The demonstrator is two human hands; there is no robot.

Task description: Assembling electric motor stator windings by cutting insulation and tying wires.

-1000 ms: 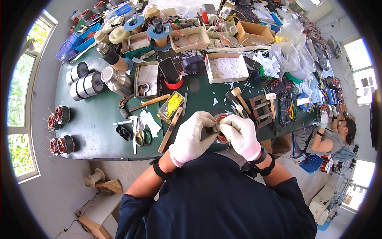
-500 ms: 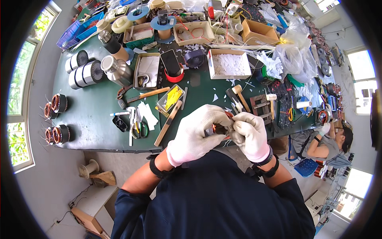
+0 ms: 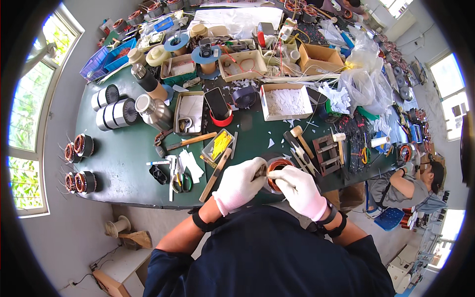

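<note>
Green tabletop point(image 3: 118, 161) backs a copper ring point(image 3: 280, 162) between curled left hand point(image 3: 244, 181) and pinched right hand point(image 3: 299, 191), their hold unclear.

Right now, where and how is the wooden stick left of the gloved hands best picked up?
Probably by its near half, from the person's side, with the fingers across its narrow width. The wooden stick lies slanting on the table, its near end close to the edge; its far end lies beside the box of yellow pieces, leaving less room there.
</note>
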